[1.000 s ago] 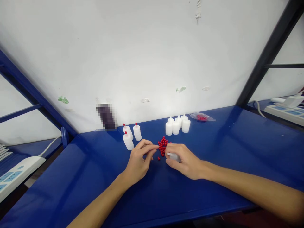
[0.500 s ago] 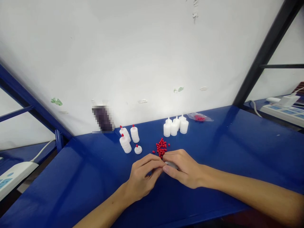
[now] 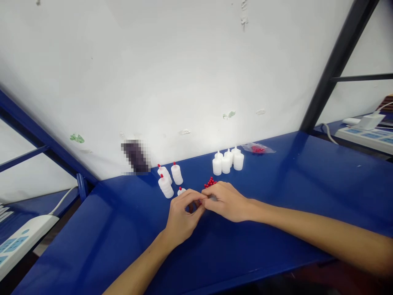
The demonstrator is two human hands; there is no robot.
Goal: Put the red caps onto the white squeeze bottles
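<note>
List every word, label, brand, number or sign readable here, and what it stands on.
None: no text can be read anywhere in view.
Standing white bottles, red-tipped bottles: no lettering visible.
Bottle in the right hand: mostly hidden, nothing readable.
Clear bag: no print can be made out.
Power strips: any markings are too small to read.
Dark item by the wall: pixelated, unreadable.

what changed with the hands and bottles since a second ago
The right hand has moved left to meet the left hand at the fingertips; it still holds a white piece, mostly hidden. The red-tipped bottles, untipped white bottles and clear bag stayed put.
</note>
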